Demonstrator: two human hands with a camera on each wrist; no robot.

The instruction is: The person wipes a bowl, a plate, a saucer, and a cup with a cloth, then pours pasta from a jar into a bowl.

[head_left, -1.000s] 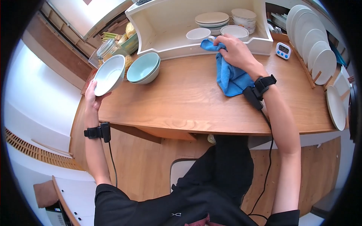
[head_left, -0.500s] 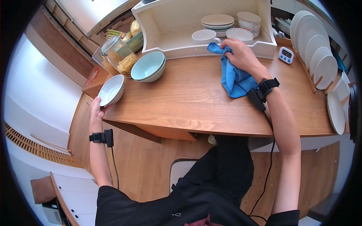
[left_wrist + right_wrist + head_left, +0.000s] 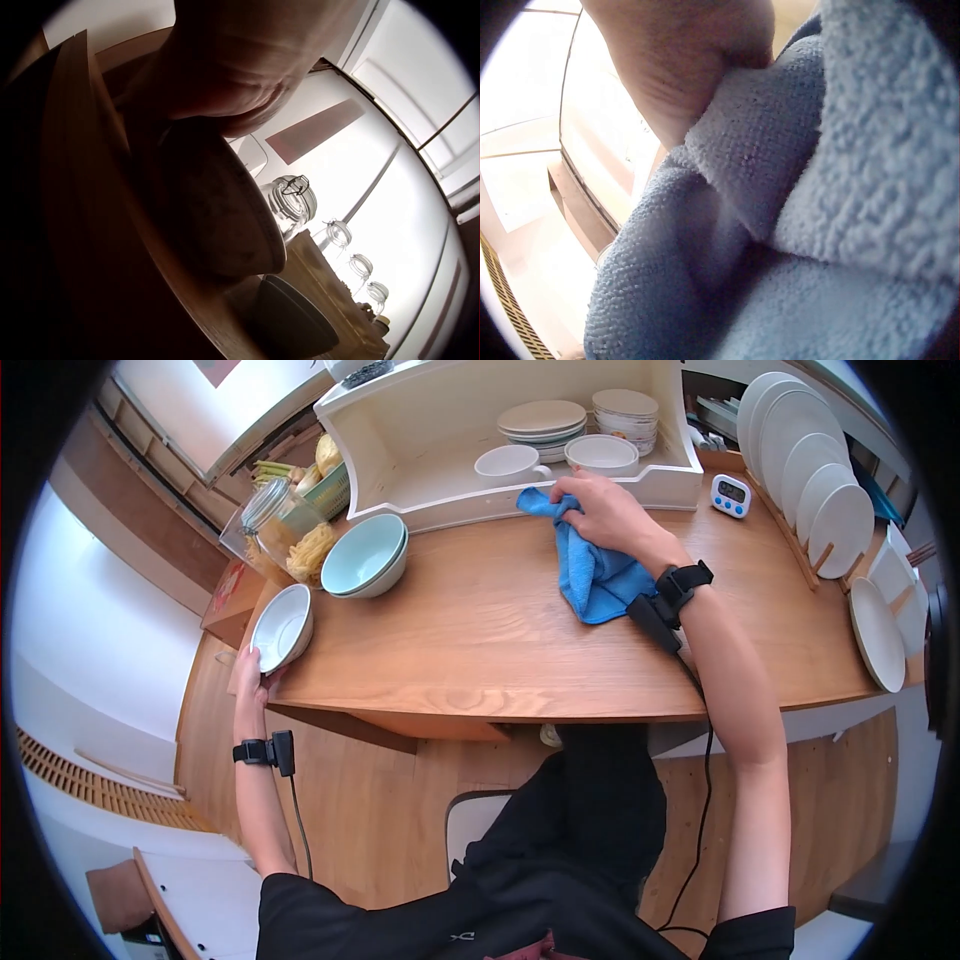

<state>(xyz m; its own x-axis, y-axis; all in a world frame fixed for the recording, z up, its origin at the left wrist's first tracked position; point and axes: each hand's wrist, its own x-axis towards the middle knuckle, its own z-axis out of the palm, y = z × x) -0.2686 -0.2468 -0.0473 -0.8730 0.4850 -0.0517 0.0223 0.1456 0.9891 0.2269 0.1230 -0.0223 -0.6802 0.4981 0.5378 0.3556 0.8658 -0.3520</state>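
Observation:
At the desk's left front corner, my left hand (image 3: 250, 675) grips a white bowl (image 3: 282, 628) by its near side, with the thumb at the rim. The bowl leans slightly, low over the wood, and its dark outer wall (image 3: 217, 202) fills the middle of the left wrist view. My right hand (image 3: 612, 512) holds a bunched blue cloth (image 3: 597, 575), which drapes down onto the desk in front of the white shelf. Folds of this cloth cover most of the right wrist view and hide the fingertips. Two nested bowls (image 3: 365, 552), pale turquoise inside, stand right of the white bowl.
The white shelf unit (image 3: 440, 515) at the back holds a white cup (image 3: 507, 463), a white bowl (image 3: 601, 455) and stacked plates (image 3: 541, 418). A timer (image 3: 730, 496) and a rack of plates (image 3: 840, 530) stand right. Behind the nested bowls is a glass jar (image 3: 272, 510).
My left hand has lowered the white bowl from a steep tilt in the air to the desk's left corner. The right hand stays at the shelf front with the cloth.

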